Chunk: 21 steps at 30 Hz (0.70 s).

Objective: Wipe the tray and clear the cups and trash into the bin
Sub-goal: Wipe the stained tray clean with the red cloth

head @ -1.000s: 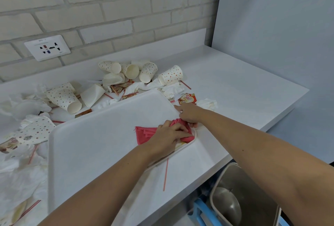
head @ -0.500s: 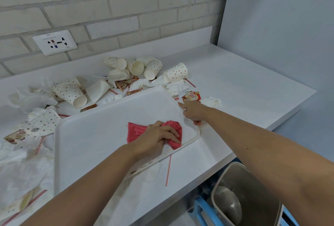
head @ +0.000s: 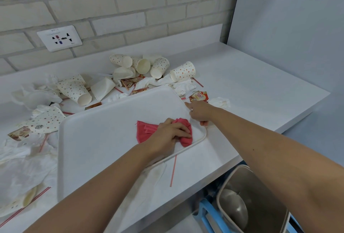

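A white tray [head: 104, 139] lies on the white counter. My left hand [head: 170, 132] presses a crumpled red cloth [head: 147, 131] onto the tray near its right corner. My right hand [head: 200, 111] grips the tray's right rim just beyond the cloth. Dotted paper cups [head: 74, 90] lie tipped behind the tray, among crumpled napkins [head: 183, 87], sachets [head: 198, 96] and red stirrers [head: 173, 170]. A steel bin [head: 251, 201] stands open below the counter's front edge at the lower right.
More napkins and a flattened cup [head: 45, 122] litter the counter left of the tray. A wall socket [head: 59, 37] sits on the brick wall behind. A grey panel [head: 290, 28] bounds the right side. A blue frame [head: 206, 212] stands beside the bin.
My left hand slid the red cloth leftward from the tray's right edge, then back a little toward the corner. My right hand stayed on the rim.
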Each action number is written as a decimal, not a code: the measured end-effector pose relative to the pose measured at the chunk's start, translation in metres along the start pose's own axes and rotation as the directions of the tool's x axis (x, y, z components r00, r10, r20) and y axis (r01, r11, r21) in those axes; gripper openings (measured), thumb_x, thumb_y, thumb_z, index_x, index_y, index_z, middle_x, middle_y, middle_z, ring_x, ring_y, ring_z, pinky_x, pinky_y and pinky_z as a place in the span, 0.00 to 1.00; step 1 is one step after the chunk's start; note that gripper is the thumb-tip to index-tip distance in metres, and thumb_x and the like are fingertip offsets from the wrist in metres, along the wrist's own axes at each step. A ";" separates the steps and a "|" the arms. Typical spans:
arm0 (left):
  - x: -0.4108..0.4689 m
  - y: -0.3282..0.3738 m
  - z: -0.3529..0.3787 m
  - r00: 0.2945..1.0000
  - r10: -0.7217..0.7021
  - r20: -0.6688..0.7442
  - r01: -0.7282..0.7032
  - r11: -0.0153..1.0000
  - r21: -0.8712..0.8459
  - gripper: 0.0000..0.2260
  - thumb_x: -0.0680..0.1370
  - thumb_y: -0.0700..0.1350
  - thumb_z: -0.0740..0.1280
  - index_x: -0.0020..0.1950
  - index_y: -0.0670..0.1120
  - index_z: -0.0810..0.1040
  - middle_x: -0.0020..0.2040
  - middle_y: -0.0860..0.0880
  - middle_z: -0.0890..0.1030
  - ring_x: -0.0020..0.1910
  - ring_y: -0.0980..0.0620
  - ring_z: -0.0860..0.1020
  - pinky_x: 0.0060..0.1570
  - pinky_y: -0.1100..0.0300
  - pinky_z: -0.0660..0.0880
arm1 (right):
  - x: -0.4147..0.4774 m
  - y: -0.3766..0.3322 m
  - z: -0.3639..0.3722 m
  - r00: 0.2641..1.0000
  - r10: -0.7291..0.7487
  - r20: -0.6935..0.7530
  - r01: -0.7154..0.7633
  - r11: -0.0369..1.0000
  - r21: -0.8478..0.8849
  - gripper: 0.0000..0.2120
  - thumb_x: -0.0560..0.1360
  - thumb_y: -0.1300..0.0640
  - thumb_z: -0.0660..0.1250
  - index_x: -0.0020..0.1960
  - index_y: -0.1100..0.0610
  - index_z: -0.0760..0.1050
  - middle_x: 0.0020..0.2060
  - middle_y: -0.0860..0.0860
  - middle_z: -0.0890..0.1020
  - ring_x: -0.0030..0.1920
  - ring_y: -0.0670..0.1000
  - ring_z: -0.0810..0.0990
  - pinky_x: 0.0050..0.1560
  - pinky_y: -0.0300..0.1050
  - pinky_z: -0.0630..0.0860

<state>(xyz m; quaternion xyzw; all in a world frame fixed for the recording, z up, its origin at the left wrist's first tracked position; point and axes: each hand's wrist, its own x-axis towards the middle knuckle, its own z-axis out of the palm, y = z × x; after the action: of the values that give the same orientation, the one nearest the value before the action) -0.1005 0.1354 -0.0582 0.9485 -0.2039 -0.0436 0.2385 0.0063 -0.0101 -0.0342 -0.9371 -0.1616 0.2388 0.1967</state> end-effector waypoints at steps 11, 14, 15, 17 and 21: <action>-0.008 0.002 -0.003 0.995 0.014 0.102 -0.019 0.999 0.048 0.23 0.77 0.31 0.56 0.63 0.54 0.77 0.66 0.59 0.72 0.58 0.54 0.63 0.61 0.56 0.62 | 0.003 0.001 0.002 1.000 -0.016 -0.006 0.016 0.994 -0.105 0.26 0.78 0.67 0.50 0.75 0.56 0.57 0.56 0.64 0.75 0.27 0.54 0.72 0.28 0.46 0.72; -0.032 -0.014 -0.007 0.998 -0.002 0.068 0.000 1.000 0.028 0.20 0.77 0.33 0.59 0.60 0.54 0.79 0.63 0.60 0.74 0.55 0.57 0.62 0.61 0.55 0.63 | 0.002 0.001 0.002 1.000 -0.020 -0.009 0.019 0.995 -0.093 0.25 0.79 0.68 0.51 0.75 0.56 0.57 0.50 0.60 0.74 0.26 0.52 0.70 0.27 0.45 0.69; -0.040 -0.019 -0.007 0.999 -0.010 0.053 0.009 1.000 0.015 0.20 0.77 0.33 0.60 0.59 0.54 0.80 0.63 0.60 0.75 0.55 0.57 0.63 0.62 0.55 0.64 | 0.001 0.002 0.002 1.000 -0.016 -0.010 0.015 0.997 -0.073 0.26 0.79 0.67 0.51 0.76 0.54 0.55 0.48 0.58 0.73 0.26 0.52 0.70 0.27 0.45 0.69; -0.051 -0.025 -0.006 0.999 -0.030 0.026 0.030 1.000 -0.001 0.21 0.76 0.32 0.60 0.58 0.54 0.80 0.62 0.61 0.75 0.55 0.58 0.64 0.62 0.54 0.65 | 0.000 0.002 0.003 1.000 0.002 -0.007 -0.002 1.000 -0.022 0.28 0.79 0.66 0.50 0.77 0.50 0.52 0.48 0.55 0.72 0.26 0.51 0.70 0.26 0.42 0.69; -0.048 -0.016 -0.005 0.999 -0.045 -0.004 0.045 0.999 -0.015 0.21 0.75 0.31 0.60 0.58 0.51 0.81 0.61 0.58 0.77 0.55 0.56 0.64 0.62 0.56 0.65 | -0.002 -0.002 0.002 1.000 0.014 -0.009 -0.014 1.000 -0.023 0.28 0.79 0.65 0.50 0.77 0.50 0.52 0.52 0.59 0.74 0.26 0.51 0.71 0.27 0.43 0.70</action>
<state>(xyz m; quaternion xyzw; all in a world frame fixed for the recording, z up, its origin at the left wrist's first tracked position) -0.1375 0.1701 -0.0620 0.9511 -0.1815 -0.0488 0.2451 0.0032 -0.0085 -0.0348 -0.9415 -0.1568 0.2343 0.1848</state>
